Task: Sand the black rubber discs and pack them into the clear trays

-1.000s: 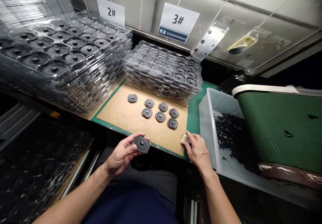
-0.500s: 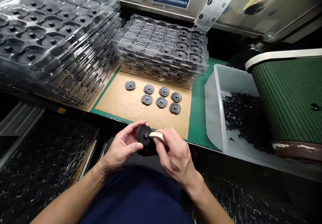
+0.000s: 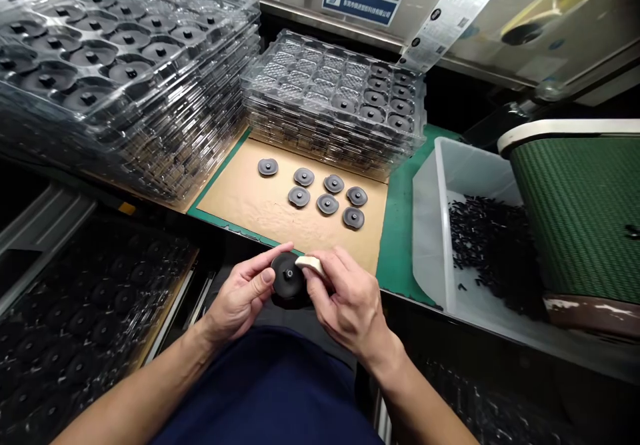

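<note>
A round black plastic disc (image 3: pixel 287 280) with a small central stub is held by its left edge in my left hand (image 3: pixel 246 293), thumb on the near face and fingers around the rim. My right hand (image 3: pixel 345 297) is closed around a small off-white tool (image 3: pixel 309 263), whose rounded end touches or nearly touches the disc's upper right rim; the rest of the tool is hidden in the palm. Beyond my hands, several similar dark discs (image 3: pixel 327 204) lie spread on a brown cardboard sheet (image 3: pixel 240 205).
A tall stack of clear plastic trays (image 3: pixel 165 108) with discs stands at left. A lower tray stack (image 3: pixel 330 125), partly filled, sits behind the cardboard. On the right, a translucent bin (image 3: pixel 440 225) holds small black pieces beneath a green conveyor belt (image 3: pixel 580 212). More discs (image 3: pixel 80 322) lie low at left.
The camera view has shifted slightly, so the bench appears moved to the right. My left thumb has moved up along the disc's edge, and the disc has turned a little. The tool stays at its rim.
</note>
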A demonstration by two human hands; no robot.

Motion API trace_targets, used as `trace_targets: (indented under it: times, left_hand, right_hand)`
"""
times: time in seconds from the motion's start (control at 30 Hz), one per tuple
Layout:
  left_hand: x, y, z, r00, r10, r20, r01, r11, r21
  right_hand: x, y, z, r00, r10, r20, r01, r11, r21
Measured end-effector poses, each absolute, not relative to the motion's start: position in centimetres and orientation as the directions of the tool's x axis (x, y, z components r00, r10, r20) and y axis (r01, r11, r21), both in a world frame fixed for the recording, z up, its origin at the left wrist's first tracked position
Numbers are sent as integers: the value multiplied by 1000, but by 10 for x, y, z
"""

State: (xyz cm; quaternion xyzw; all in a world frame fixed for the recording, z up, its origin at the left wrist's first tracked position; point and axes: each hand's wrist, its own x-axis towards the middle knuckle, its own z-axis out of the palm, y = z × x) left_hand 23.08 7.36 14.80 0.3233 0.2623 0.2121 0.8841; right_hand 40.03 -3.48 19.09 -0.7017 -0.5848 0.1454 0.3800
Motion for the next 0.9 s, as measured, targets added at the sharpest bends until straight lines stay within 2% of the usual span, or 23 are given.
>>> trace_targets:
  times: [0.1,0.23,0.33,0.47,0.63,0.77,0.9]
  left_hand:
    - [233,71,151,744,578,-335,-247,704,666]
    - [236,70,157,713,600,-363,-257,706,660]
    - [237,70,160,711,601,-366,-261,709,656]
    - [238,71,162,721,572,-390,-230,729,644]
    - [238,70,162,702,598,-385,-259,719,645]
    - [238,71,161,739,545,-397,-203,742,639]
    - [238,74,161,701,599,-386,-235,705,669]
  right_hand:
    - [394,-36,191,261,954,145,612,-47,-790]
    - [390,-37,192,343,905,251,673,-51,-738]
    - [390,-37,194,286,941,179,629,-43,-776]
    - [392,-37,192,325,903,281,730,-50,-681]
    - [391,-37,189,293,939,178,633,-51,-772]
    - [391,-36,187,342,886,314,739,-47,-672]
    - [392,-37,185,343,914,217,625,-50,-779]
